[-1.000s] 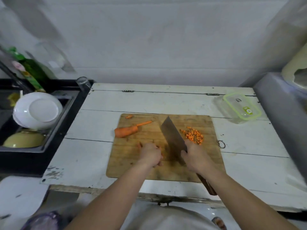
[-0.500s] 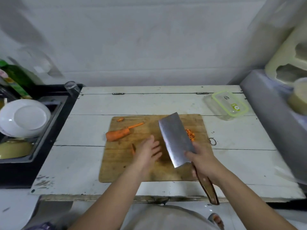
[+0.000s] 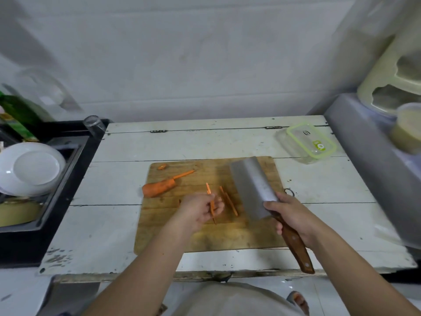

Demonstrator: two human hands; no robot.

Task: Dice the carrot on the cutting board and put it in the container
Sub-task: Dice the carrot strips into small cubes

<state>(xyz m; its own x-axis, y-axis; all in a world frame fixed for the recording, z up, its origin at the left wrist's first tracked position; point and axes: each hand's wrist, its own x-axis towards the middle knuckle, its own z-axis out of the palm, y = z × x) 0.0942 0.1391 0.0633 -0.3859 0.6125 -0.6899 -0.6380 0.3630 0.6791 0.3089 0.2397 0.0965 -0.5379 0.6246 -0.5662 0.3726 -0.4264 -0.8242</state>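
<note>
Pinching carrot strip [image 3: 211, 202] in left hand [image 3: 200, 209] fingers; right hand [image 3: 293, 218] gripping cleaver [image 3: 252, 185] handle.

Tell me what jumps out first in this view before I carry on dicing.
The cleaver, gripped by the right hand, is raised over the right side of the cutting board. The left hand pinches a carrot strip mid-board; the uncut carrot piece lies at the board's left.

Orange carrot [image 3: 159, 189] and orange strips [image 3: 231, 202] lie on your light-brown wooden board [image 3: 205, 238]. Your cleaver [image 3: 252, 185] is grey steel with a dark reddish-brown handle. The table [image 3: 109, 224] is chipped white; its far right corner's clear container [image 3: 306, 143] has a lime-green rim.
</note>
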